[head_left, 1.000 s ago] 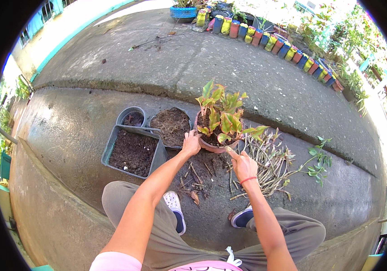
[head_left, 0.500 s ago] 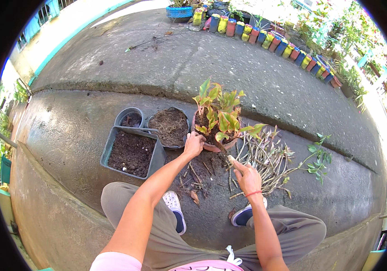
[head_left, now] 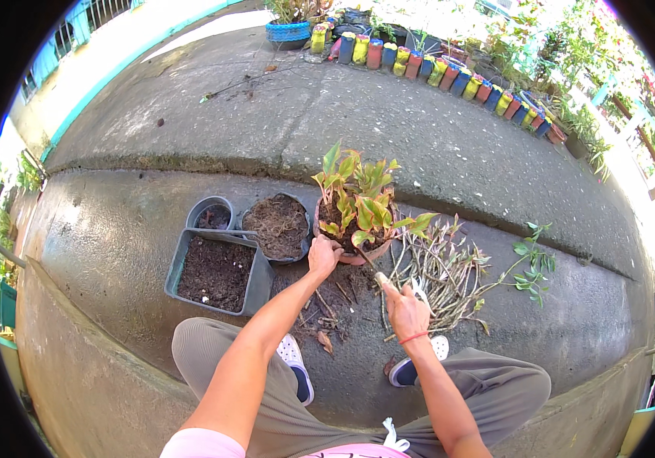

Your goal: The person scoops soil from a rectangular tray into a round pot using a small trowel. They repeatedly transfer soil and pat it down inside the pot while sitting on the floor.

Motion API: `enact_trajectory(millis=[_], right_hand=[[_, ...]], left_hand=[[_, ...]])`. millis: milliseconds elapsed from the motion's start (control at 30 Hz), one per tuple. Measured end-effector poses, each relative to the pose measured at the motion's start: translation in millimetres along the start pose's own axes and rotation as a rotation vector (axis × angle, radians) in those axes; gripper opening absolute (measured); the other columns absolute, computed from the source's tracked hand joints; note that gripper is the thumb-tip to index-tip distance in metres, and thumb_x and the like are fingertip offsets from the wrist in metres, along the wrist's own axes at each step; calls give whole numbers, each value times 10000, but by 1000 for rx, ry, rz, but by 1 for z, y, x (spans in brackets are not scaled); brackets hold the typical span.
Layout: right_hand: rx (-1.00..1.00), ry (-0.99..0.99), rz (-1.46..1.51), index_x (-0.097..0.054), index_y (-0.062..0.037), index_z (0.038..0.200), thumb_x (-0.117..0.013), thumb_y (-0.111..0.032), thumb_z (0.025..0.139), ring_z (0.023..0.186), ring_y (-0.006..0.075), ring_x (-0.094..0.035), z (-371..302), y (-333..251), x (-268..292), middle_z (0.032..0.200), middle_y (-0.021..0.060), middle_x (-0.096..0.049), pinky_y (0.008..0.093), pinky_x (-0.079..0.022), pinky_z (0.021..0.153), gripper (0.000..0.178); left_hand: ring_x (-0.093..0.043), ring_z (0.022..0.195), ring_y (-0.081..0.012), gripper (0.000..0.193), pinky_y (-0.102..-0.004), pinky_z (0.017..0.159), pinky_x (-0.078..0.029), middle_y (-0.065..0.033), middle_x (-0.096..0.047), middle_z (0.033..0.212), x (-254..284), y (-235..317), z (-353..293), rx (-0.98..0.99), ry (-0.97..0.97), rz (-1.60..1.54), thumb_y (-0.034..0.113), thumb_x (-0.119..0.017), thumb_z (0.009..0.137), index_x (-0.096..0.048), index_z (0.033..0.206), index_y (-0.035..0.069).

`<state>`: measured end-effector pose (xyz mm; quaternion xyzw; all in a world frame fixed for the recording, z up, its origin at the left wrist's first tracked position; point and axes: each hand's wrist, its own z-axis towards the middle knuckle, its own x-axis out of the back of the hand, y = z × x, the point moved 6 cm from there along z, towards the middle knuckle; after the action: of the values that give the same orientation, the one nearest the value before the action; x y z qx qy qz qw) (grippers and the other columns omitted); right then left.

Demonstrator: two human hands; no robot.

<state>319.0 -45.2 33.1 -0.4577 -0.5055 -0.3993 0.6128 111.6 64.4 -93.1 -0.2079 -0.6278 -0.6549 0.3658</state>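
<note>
A reddish clay-coloured pot (head_left: 355, 257) holds a leafy plant (head_left: 365, 195) with green, yellow and pink-edged leaves in dark soil. My left hand (head_left: 324, 256) grips the pot's near-left rim, fingers closed over it. In my right hand (head_left: 407, 311) is a hand tool with a pale handle (head_left: 381, 279) and a narrow dark blade (head_left: 367, 261). The blade slants up and left to the pot's near rim; leaves and soil partly hide its tip. Just left of the pot stands a round dark pot (head_left: 275, 227) full of brown, fibrous soil.
A square grey pot of dark soil (head_left: 215, 273) and a small round pot (head_left: 211, 215) stand farther left. Cut stems (head_left: 442, 278) lie piled right of the plant, beside a leafy green sprig (head_left: 532, 263). Beyond runs a raised concrete step (head_left: 213, 164). Painted edging blocks (head_left: 434, 72) line a garden bed.
The whole view has shifted slightly. The tool's blade has turned and looks narrower now. My left hand stays on the pot's rim.
</note>
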Motion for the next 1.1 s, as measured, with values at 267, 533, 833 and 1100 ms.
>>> enact_trajectory(millis=[267, 533, 833, 1100], right_hand=[[16, 89, 10, -585, -285, 1096, -525, -175, 818, 553, 258, -589, -19, -3, 7, 795, 79, -500, 384, -467, 459, 305], [-13, 26, 244, -580, -289, 1104, -584, -186, 775, 630, 275, -602, -45, 9, -11, 787, 82, -530, 406, -479, 531, 345], [-1109, -509, 1808, -468, -41, 934, -516, -282, 886, 442, 92, -343, -100, 41, -86, 652, 28, -429, 232, -300, 379, 251], [-1090, -168, 1942, -465, -34, 895, -585, -136, 841, 636, 207, -547, -9, 51, -135, 725, 70, -499, 323, -506, 567, 166]], left_hand=[[-548, 911, -325, 212, -379, 840, -430, -179, -592, 897, -13, -15, 1, 89, 84, -212, 177, -673, 673, -683, 860, 77], [-473, 1041, -344, 617, -369, 914, -382, -242, -456, 1168, -5, -38, -10, 564, 220, -255, 191, -698, 695, -403, 1186, -40], [-411, 1129, -453, 629, -471, 866, -469, -244, -349, 1291, -43, -67, -15, 902, -305, -939, 230, -596, 823, -279, 1287, -52], [-291, 1180, -541, 686, -548, 903, -410, -196, -58, 1443, -46, -50, -11, 952, -375, -1146, 158, -517, 877, -66, 1368, -2]])
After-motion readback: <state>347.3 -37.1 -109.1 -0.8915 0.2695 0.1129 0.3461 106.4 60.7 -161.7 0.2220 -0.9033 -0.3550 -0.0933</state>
